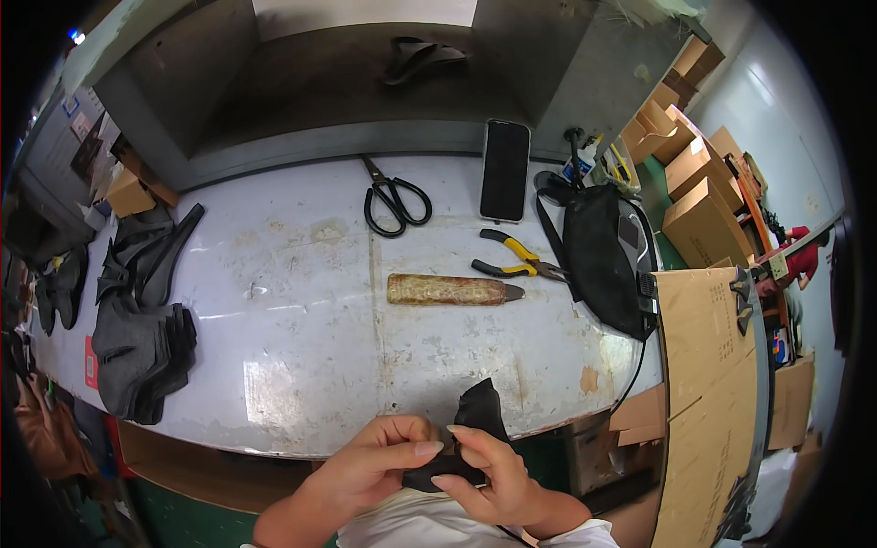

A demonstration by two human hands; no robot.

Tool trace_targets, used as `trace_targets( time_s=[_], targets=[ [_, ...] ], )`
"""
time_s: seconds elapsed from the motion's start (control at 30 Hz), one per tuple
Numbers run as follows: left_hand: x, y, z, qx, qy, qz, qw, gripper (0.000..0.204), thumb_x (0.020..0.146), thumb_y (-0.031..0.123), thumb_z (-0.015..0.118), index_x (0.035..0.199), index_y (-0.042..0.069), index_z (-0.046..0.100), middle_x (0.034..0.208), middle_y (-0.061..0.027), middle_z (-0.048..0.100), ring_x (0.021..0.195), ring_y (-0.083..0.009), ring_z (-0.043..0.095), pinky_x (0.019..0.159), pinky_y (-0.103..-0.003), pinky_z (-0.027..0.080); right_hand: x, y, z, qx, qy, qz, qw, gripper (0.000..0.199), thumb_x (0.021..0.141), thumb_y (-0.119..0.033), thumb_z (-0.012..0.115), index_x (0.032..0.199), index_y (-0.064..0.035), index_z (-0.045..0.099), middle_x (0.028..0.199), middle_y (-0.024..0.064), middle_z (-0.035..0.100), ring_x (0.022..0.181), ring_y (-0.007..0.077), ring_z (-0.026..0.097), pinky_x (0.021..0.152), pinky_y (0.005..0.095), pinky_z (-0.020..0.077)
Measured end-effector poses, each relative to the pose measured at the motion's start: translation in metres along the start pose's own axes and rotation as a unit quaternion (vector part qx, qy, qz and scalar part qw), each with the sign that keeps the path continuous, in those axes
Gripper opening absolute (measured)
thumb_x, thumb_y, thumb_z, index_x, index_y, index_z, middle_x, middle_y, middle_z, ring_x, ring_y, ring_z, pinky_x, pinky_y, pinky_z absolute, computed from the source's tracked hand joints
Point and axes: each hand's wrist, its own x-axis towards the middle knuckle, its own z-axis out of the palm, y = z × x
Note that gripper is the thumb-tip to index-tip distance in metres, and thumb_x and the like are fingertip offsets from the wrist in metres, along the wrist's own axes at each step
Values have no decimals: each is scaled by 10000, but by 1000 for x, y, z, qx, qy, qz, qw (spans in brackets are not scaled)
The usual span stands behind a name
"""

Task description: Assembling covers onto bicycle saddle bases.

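Observation:
Close to my body, at the table's front edge, a black shoe-upper piece [481, 407] hangs between my hands, its upper end pointing away from me. My right hand [498, 475] grips it, thumb and forefinger bent over its edge. Beside it my left hand [388, 457] is closed in a pinch, thumb against curled fingers; what is in the pinch is too small to make out. Beyond the hands lies a knife [448, 289] with a worn, wrapped handle, its short dark tip to the right. Yellow-and-black pliers [516, 256] and black-handled scissors [396, 201] lie farther back.
Stacked dark grey shoe pieces [142, 352] lie at the table's left. A phone [505, 171] stands at the back, near a black bag [603, 260] with a cable. A grey shelf [356, 137] borders the rear, holding another dark piece [422, 59]. Cardboard [708, 365] flanks the right.

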Motion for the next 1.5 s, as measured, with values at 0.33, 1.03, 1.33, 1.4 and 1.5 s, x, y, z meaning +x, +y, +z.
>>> trace_targets(
  time_s=[0.33,1.03,1.33,1.4,1.5],
  targets=[
    [-17,14,14,610,72,267,743,214,1013,166,444,909,8,546,786,-24,533,712,-130,507,639,-297,410,-4,0,-4,53,-23,80,995,470,882,-5,657,1308,37,464,1018,149,670,887,149,664,765,262,527],
    [-18,-3,20,366,132,165,906,292,1006,177,454,764,15,470,681,-8,428,633,-84,384,558,-271,347,16,-19,-6,484,-5,248,839,700,943,17,545,1497,-68,125,1228,152,565,1079,163,570,929,278,450],
    [-15,-8,7,287,110,152,939,302,1010,208,447,765,35,479,717,27,446,687,-69,390,594,-254,342,22,-14,0,457,62,218,860,697,932,33,547,1494,-61,147,1263,167,537,1136,175,545,976,299,431],
    [-12,-12,6,378,134,243,883,309,1003,233,482,768,33,487,715,23,473,679,-64,398,579,-250,340,21,-14,0,464,76,234,851,690,934,25,546,1493,-63,151,1262,166,538,1130,170,547,971,298,434],
    [-15,-9,10,380,90,250,886,308,986,232,528,762,26,487,703,15,496,634,-64,401,544,-250,330,21,-13,5,456,119,219,854,676,940,10,544,1493,-68,162,1257,161,542,1118,164,552,962,299,442]
  ],
)
